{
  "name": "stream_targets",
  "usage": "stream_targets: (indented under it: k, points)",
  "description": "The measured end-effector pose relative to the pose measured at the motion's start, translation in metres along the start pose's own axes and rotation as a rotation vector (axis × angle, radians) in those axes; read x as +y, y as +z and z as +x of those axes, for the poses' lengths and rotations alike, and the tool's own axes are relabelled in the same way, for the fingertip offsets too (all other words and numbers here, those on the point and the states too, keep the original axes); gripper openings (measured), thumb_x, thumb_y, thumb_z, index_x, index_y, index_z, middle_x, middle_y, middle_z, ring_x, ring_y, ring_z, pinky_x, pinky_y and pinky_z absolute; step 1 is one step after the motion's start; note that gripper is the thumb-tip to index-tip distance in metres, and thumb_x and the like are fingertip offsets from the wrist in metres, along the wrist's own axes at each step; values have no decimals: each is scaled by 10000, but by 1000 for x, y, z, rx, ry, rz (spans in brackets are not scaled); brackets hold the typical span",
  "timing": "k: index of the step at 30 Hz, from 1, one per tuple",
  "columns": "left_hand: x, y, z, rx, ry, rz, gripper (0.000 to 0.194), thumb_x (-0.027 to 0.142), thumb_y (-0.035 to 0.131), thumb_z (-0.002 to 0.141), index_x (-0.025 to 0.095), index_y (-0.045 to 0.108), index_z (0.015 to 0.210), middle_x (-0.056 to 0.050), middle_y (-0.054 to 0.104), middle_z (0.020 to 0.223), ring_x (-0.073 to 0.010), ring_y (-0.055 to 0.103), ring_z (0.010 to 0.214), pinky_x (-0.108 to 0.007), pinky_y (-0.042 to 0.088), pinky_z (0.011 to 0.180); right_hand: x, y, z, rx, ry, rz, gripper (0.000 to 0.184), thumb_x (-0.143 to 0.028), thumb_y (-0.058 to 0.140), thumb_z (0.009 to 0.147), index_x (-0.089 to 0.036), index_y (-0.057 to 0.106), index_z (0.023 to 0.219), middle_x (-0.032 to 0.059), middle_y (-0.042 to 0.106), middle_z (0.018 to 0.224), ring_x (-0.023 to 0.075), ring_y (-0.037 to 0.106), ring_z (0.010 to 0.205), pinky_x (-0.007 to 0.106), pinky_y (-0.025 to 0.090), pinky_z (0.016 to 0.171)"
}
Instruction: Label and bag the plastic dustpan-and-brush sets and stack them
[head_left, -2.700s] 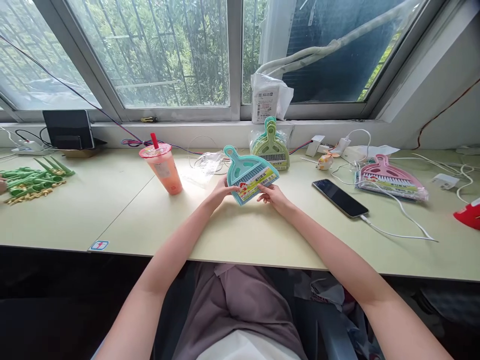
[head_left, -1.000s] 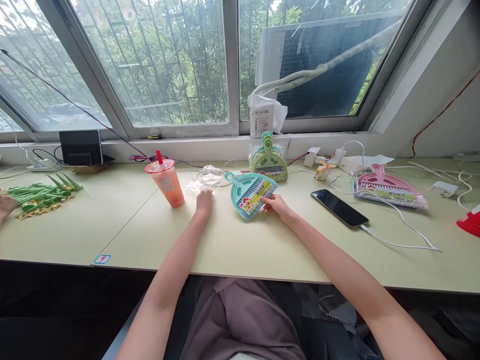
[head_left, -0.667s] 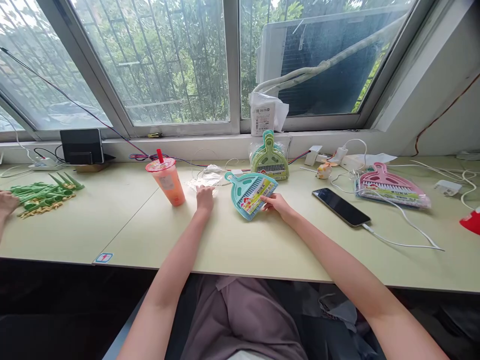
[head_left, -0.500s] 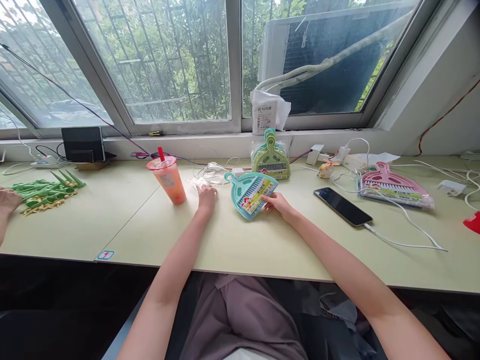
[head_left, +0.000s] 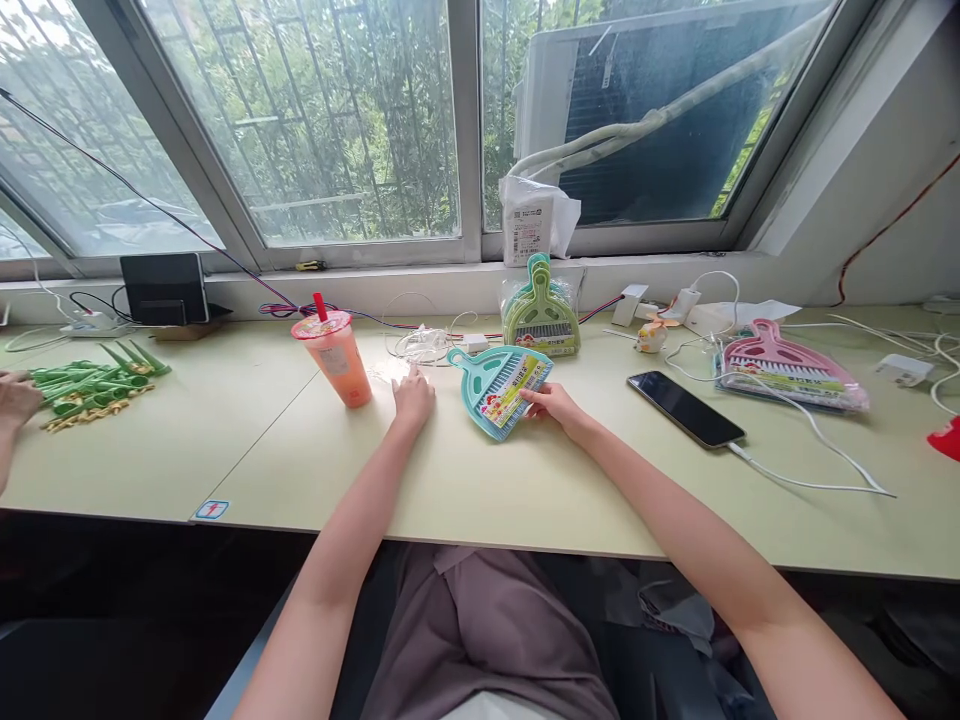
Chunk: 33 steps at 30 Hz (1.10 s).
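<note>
My right hand (head_left: 553, 404) grips the lower right edge of a turquoise mini dustpan and brush set (head_left: 491, 388) with a yellow printed label. The set is tilted, its handle toward the upper left. My left hand (head_left: 414, 402) rests on the table to the left of it, fingers curled down and together; thin whitish strands lie by the fingertips, and what they hold is hidden. Just behind that hand is a tangle of clear strands (head_left: 421, 345). A cup of orange drink (head_left: 337, 362) with a red straw stands to its left.
Green dustpan sets (head_left: 541, 318) in clear wrap stand by the window sill. Rightward lie a phone (head_left: 685, 408) on a white cable and a pink dustpan set (head_left: 787, 370). At far left another person's hand (head_left: 16, 400) touches green plastic pieces (head_left: 94, 388). A tablet (head_left: 166, 290) stands behind.
My left hand has drawn slightly back toward me from the clear tangle, its fingers more curled. My right hand and the turquoise set have barely moved.
</note>
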<state>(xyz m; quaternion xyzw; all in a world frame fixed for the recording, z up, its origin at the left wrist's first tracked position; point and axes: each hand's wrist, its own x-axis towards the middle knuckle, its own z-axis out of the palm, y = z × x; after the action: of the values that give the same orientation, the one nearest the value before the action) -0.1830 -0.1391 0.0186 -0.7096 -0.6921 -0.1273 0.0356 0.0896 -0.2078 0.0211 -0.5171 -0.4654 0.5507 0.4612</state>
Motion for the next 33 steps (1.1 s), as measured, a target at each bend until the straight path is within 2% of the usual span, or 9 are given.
stream_targets:
  k: [4, 10, 13, 19, 24, 28, 33]
  points:
    - [4, -1, 0, 103, -12, 6, 590, 217, 371, 896, 100, 418, 1473, -144, 269, 1606, -300, 508, 1298, -529, 194, 1203, -2, 1, -3, -7, -21, -3, 190, -278, 782, 771, -122, 681, 815, 71, 737, 730, 112, 638, 483, 180, 459, 410]
    - [7, -4, -3, 167, 20, 20, 633, 164, 399, 879, 115, 361, 1508, -120, 271, 1610, -287, 459, 1351, -472, 258, 1185, -1, 5, -6, -104, -135, -4, 398, -461, 848, 660, -128, 686, 805, 70, 741, 762, 106, 633, 483, 185, 452, 440]
    - [8, -8, -4, 222, 67, 27, 668, 113, 411, 863, 133, 329, 1526, -121, 274, 1610, -273, 443, 1368, -447, 271, 1177, 1, 7, -7, -127, -143, -25, 432, -492, 855, 636, -130, 686, 802, 72, 744, 771, 113, 643, 496, 189, 462, 458]
    - [11, -11, -5, 259, 124, 32, 689, 45, 378, 849, 102, 307, 1532, -156, 298, 1595, -275, 432, 1369, -398, 328, 1121, 2, 5, -5, -42, -118, -10, 304, -392, 825, 718, -136, 691, 814, 74, 750, 815, 107, 641, 487, 192, 463, 441]
    - [11, -12, -6, 278, 140, 77, 701, 37, 342, 849, 102, 277, 1544, -137, 309, 1594, -275, 468, 1319, -401, 327, 1105, 0, 2, -2, 71, -104, 24, 222, -308, 798, 766, -139, 655, 751, 46, 711, 670, 107, 622, 453, 189, 477, 433]
    - [14, -11, -7, 271, 174, 75, 675, 55, 328, 861, 65, 282, 1534, -159, 328, 1579, -274, 455, 1332, -404, 301, 1117, 0, 4, -4, 18, -61, 54, 180, -270, 766, 800, -127, 668, 753, 44, 691, 597, 116, 631, 472, 202, 544, 497]
    - [20, -12, -10, 246, 277, 4, 623, 124, 348, 897, 86, 321, 1519, -166, 367, 1553, -255, 403, 1388, -403, 245, 1154, -2, 12, -9, -44, -60, 67, 170, -260, 780, 785, -115, 700, 828, 70, 735, 689, 135, 659, 513, 238, 589, 542]
